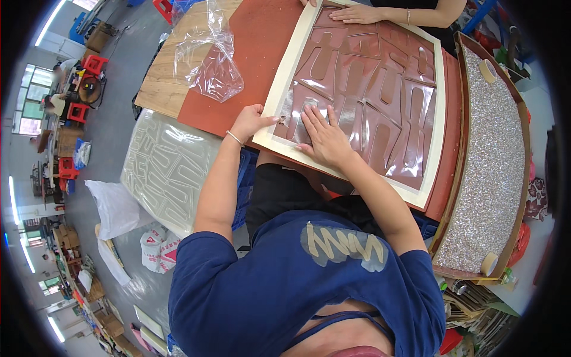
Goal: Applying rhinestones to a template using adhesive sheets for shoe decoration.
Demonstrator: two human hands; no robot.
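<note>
nearby, a glitter tray [493, 154] flanks the sheet [369, 89]; flat fingers [315, 122] press it.

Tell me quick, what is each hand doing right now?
Left hand: pinching the cream sheet at its edge, shut on it.
Right hand: open, pressed flat on the clear film.

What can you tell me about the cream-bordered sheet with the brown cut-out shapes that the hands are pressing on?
The sheet is a large, flat rectangle with a cream border around glossy reddish-brown shapes under clear film. It lies tilted on the reddish-brown board. The left hand grips its near corner, the right hand lies flat on it, and another person's hand rests on its far end.
</note>
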